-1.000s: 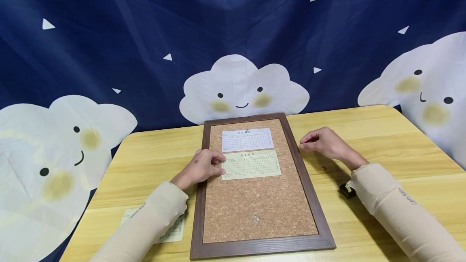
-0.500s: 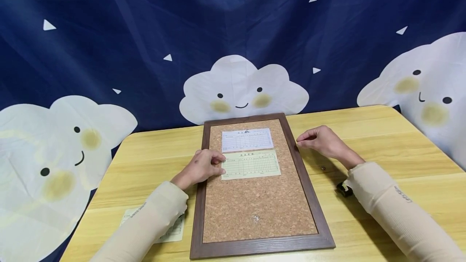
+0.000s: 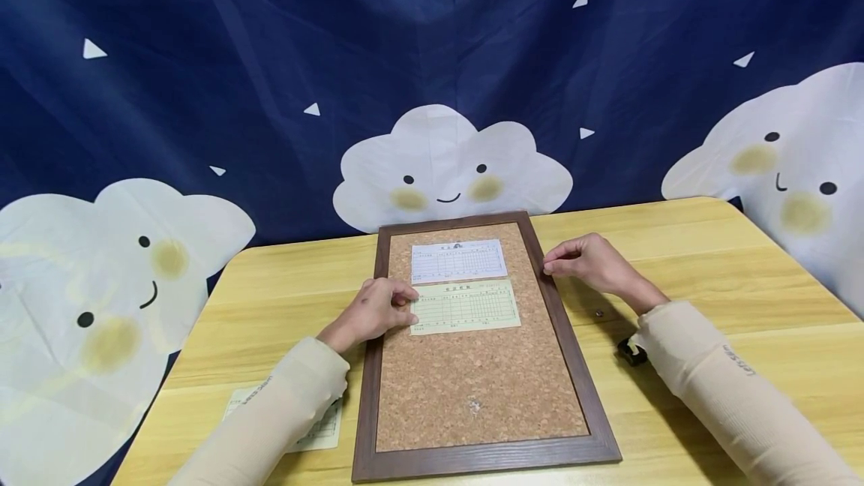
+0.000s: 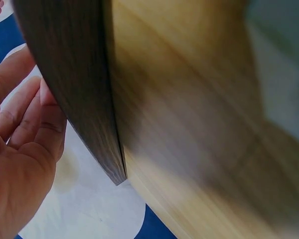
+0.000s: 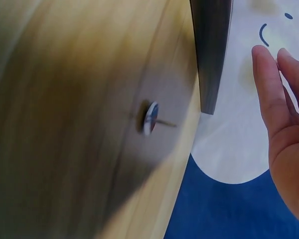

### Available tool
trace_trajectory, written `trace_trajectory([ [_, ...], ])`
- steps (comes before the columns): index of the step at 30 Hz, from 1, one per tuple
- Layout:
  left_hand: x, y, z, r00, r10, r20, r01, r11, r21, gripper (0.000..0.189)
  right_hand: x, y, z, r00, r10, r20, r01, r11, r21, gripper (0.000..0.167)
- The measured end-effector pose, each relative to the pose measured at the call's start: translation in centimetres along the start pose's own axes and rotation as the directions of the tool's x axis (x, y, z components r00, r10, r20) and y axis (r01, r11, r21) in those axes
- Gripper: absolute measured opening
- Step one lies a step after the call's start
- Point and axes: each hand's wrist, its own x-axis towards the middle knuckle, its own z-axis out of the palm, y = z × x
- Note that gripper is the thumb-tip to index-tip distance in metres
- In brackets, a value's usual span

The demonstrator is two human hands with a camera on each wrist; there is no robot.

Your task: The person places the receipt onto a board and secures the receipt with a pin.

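Observation:
A pale green printed slip (image 3: 466, 310) lies on the cork board (image 3: 479, 388), just below a white-blue slip (image 3: 459, 265) that has a small pin at its top. My left hand (image 3: 379, 307) reaches over the brown frame (image 3: 367, 411), thumb and fingertips spread at the green slip's left edge. Close to the frame's right side, my right hand (image 3: 594, 265) brings thumb and index fingertips nearly together. I cannot tell whether something small sits between them. On the table by that hand, a thumbtack (image 5: 150, 119) lies with its point out to the side.
More printed slips (image 3: 324, 430) lie on the wooden table (image 3: 283, 276) left of the board, partly covered by the left sleeve (image 3: 283, 403). A small black device (image 3: 631, 352) shows beneath the right wrist. Behind the table hangs a dark blue cloth (image 3: 378, 43) with clouds.
My right hand has shifted left, from beside the frame to its right edge. My left hand and the slips have stayed where they were.

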Motion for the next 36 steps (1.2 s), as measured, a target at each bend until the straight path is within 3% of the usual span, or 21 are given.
trace_trajectory([
  [5,0.0,0.0,0.0,1.0,0.007,0.0,-0.007,1.0,0.0,0.028,0.4,-0.3,0.4,1.0,0.007,0.018,-0.007,0.999,0.047,0.011],
  [36,0.0,-0.2,0.3,1.0,-0.016,-0.018,0.016,1.0,-0.026,0.029,1.7,-1.8,2.4,0.999,-0.021,0.042,0.019,0.999,0.036,0.009],
])
